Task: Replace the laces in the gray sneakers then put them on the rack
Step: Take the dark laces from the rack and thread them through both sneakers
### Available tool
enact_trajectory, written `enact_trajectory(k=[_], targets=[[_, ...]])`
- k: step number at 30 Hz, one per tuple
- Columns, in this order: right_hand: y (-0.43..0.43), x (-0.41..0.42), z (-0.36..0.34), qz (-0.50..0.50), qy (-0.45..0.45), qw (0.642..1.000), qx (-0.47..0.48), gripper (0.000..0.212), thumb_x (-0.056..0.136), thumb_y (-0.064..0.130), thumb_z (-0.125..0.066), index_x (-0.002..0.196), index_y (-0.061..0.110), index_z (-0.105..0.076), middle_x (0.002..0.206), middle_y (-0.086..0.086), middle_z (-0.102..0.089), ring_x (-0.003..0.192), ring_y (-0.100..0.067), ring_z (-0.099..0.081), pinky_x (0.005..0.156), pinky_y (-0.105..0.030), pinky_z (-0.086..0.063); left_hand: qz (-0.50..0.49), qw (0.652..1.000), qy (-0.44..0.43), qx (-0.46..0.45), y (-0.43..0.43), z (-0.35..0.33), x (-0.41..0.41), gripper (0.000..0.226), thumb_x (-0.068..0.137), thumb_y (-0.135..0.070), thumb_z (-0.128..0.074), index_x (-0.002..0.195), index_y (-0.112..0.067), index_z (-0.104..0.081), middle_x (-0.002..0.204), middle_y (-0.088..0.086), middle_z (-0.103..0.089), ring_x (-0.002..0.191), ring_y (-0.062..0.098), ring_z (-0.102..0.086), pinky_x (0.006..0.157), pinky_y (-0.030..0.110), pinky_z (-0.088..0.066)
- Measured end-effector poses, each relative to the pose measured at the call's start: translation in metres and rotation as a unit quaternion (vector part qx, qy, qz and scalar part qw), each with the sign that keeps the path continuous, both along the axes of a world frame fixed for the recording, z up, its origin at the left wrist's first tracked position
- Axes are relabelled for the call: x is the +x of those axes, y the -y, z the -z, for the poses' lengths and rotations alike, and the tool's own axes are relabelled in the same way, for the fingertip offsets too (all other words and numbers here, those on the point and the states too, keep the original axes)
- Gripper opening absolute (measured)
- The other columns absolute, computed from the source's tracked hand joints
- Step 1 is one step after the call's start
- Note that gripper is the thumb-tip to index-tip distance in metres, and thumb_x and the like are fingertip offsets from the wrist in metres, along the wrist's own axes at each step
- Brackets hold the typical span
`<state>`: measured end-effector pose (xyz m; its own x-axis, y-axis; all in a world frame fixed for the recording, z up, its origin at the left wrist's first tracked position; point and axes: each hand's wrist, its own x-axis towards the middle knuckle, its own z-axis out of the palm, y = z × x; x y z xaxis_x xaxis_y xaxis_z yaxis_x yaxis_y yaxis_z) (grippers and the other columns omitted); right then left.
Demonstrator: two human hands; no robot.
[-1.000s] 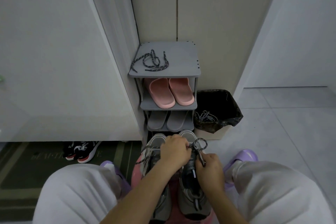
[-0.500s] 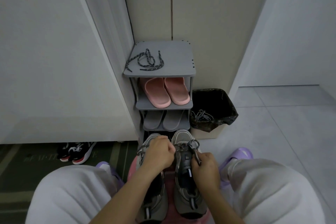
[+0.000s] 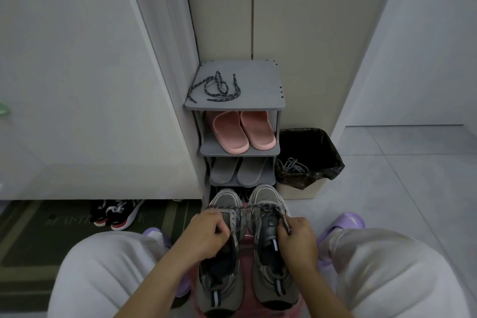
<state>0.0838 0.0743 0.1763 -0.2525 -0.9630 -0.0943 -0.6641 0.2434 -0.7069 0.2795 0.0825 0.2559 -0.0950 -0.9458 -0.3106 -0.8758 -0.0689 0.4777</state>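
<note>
Gray sneakers [image 3: 265, 196] just in front of the shoe rack [image 3: 258, 85], toes toward it, long axes side by side | speckled lace [image 3: 247, 207] taut crosswise over both | left hand [image 3: 206, 236] pinches one end, right hand [image 3: 298, 244] the other, fingers curled | right hand sits nearer the right sneaker's eyelets

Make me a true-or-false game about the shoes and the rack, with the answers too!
1. A dark lace lies on the top shelf of the rack. True.
2. The pink slippers stand on the floor. False: they sit on the rack's second shelf.
3. The left hand and the right hand both grip a speckled lace over the gray sneakers. True.
4. The bin beside the rack holds nothing. False: a tangled lace lies in it.
</note>
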Motion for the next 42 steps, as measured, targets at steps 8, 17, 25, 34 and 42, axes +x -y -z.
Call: enact_trajectory(k=[8, 17, 25, 34, 42], targets=[[0.001, 0.000, 0.000, -0.016, -0.003, 1.000, -0.002, 0.020, 0.090, 0.018, -0.053, 0.087, 0.005, -0.068, 0.095, -0.011, -0.057, 0.085, -0.028, -0.056, 0.066, -0.028, -0.037, 0.012, 0.998, 0.004, 0.067, 0.001, -0.002, 0.003, 0.021, 0.084, -0.023, -0.064, 0.065, -0.025, -0.054, 0.090, -0.009, -0.057, 0.081, 0.002, -0.057, 0.062, 0.005, -0.038], [0.008, -0.008, -0.013, -0.090, -0.010, 0.995, 0.046, 0.028, 0.084, 0.042, -0.060, 0.083, 0.014, -0.062, 0.090, -0.006, -0.055, 0.082, -0.021, -0.053, 0.065, -0.027, -0.036, 0.008, 0.996, 0.086, -0.004, 0.062, 0.024, -0.033, 0.027, 0.092, -0.036, -0.052, 0.115, -0.025, -0.060, 0.126, 0.004, -0.053, 0.120, 0.026, -0.045, 0.099, 0.041, -0.042], [0.041, -0.013, -0.041, -0.129, -0.024, 0.991, 0.024, 0.032, 0.094, 0.032, -0.050, 0.120, 0.017, -0.060, 0.117, -0.007, -0.054, 0.106, -0.022, -0.055, 0.091, -0.029, -0.042, 0.004, 0.997, -0.066, 0.037, 0.094, 0.012, -0.038, 0.034, 0.093, -0.043, -0.052, 0.071, -0.017, -0.056, 0.074, 0.000, -0.055, 0.071, 0.017, -0.053, 0.068, 0.029, -0.041], [0.089, 0.024, -0.108, -0.178, 0.123, 0.976, 0.032, 0.032, 0.084, 0.016, -0.063, 0.057, 0.019, -0.046, 0.056, 0.002, -0.043, 0.055, -0.013, -0.039, 0.058, -0.026, -0.032, -0.096, 0.914, -0.392, 0.038, 0.099, -0.059, -0.019, 0.030, 0.100, -0.023, -0.042, 0.077, -0.011, -0.057, 0.072, 0.003, -0.055, 0.064, 0.011, -0.055, 0.054, 0.009, -0.046], [0.101, 0.010, -0.141, -0.052, 0.282, 0.958, -0.020, 0.017, 0.086, 0.013, -0.061, 0.069, 0.013, -0.059, 0.058, 0.003, -0.046, 0.053, -0.007, -0.038, 0.049, -0.017, -0.034, -0.113, 0.942, -0.313, 0.042, 0.082, -0.031, 0.007, 0.016, 0.096, -0.009, -0.051, 0.085, -0.015, -0.062, 0.074, -0.001, -0.061, 0.065, 0.008, -0.056, 0.064, 0.019, -0.041]])
